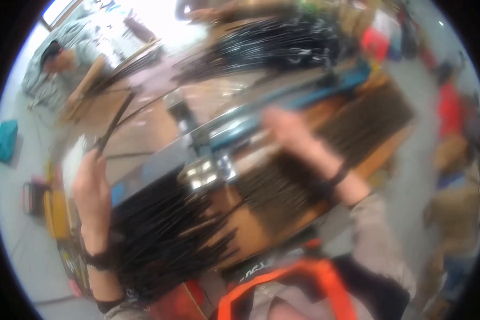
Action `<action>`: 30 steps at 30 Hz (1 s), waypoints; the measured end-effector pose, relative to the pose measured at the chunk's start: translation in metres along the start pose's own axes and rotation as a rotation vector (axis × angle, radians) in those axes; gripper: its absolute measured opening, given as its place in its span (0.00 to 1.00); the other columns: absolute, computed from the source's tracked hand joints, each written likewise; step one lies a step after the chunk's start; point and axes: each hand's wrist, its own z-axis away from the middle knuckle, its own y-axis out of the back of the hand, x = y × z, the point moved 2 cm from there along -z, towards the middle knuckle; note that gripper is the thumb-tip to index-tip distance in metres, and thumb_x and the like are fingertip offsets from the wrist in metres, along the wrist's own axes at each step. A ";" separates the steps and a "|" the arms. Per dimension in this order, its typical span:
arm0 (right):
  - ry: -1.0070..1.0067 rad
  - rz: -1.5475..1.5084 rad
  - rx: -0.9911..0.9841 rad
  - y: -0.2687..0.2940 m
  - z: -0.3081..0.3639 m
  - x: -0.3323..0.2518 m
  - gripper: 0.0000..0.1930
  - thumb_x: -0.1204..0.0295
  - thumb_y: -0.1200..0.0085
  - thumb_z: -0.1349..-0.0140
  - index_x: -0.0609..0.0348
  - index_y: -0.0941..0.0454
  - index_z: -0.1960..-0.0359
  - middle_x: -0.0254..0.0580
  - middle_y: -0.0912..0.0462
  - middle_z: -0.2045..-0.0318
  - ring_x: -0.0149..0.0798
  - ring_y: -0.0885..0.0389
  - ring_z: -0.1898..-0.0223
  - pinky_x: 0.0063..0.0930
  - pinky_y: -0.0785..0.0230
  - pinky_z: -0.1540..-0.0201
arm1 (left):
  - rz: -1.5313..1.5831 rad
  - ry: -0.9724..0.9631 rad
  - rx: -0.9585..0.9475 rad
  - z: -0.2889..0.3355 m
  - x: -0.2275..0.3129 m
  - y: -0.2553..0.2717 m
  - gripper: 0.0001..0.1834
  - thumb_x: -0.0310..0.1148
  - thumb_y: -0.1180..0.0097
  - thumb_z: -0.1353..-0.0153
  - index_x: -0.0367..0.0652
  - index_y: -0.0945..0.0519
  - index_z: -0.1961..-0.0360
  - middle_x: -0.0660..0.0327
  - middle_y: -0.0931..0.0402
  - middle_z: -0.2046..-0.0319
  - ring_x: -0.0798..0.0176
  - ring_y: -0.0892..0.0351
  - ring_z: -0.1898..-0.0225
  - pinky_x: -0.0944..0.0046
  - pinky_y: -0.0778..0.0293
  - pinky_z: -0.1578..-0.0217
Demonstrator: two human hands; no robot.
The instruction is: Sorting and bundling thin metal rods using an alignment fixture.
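My left hand is closed round the lower end of a thin dark strip, which slants up and away over the table's left part. My right hand is smeared by motion at the near side of a long blue-and-silver bench tool; its fingers do not show clearly, and whether it touches the tool I cannot tell. Metal blocks sit at the tool's left end. Beside my left forearm lies a heap of dark thin strips.
Brownish strips lie along the right side of the wooden table. A shiny plastic-covered dark bundle is at the far side. One person leans in at far left; another in red is at right. A yellow object stands left.
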 end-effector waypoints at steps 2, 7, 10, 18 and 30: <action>-0.055 -0.243 -0.075 -0.020 -0.038 -0.044 0.08 0.67 0.42 0.36 0.53 0.18 0.58 0.43 0.15 0.68 0.44 0.16 0.66 0.34 0.25 0.63 | 0.082 0.048 0.046 0.009 0.003 0.013 0.11 0.25 0.47 0.34 0.34 0.23 0.52 0.43 0.22 0.67 0.42 0.22 0.65 0.55 0.27 0.64; 0.055 -0.527 -0.193 -0.060 -0.102 -0.102 0.09 0.65 0.39 0.38 0.54 0.17 0.60 0.44 0.15 0.70 0.40 0.15 0.67 0.32 0.25 0.63 | 0.169 0.284 -0.034 0.039 -0.019 0.029 0.12 0.25 0.46 0.34 0.33 0.23 0.51 0.42 0.21 0.66 0.43 0.21 0.65 0.56 0.27 0.64; 0.149 -0.476 -0.178 -0.081 -0.119 -0.112 0.09 0.64 0.37 0.40 0.53 0.16 0.62 0.44 0.15 0.71 0.38 0.15 0.68 0.32 0.25 0.64 | 0.096 0.294 -0.052 0.069 -0.041 0.032 0.12 0.26 0.46 0.34 0.32 0.23 0.51 0.42 0.21 0.66 0.45 0.21 0.67 0.58 0.26 0.65; 0.267 -0.323 -0.239 -0.112 -0.133 -0.109 0.09 0.63 0.38 0.40 0.54 0.16 0.65 0.44 0.15 0.71 0.43 0.15 0.68 0.35 0.25 0.64 | 0.183 0.414 -0.115 0.087 -0.050 0.023 0.12 0.27 0.46 0.34 0.32 0.23 0.52 0.42 0.21 0.67 0.46 0.20 0.68 0.58 0.26 0.64; 0.452 0.342 -0.395 -0.096 -0.134 -0.119 0.07 0.65 0.42 0.40 0.51 0.24 0.71 0.39 0.18 0.75 0.44 0.18 0.69 0.40 0.31 0.59 | 0.162 0.341 -0.079 0.090 -0.067 0.011 0.11 0.27 0.44 0.36 0.35 0.21 0.54 0.44 0.21 0.66 0.44 0.20 0.66 0.56 0.25 0.64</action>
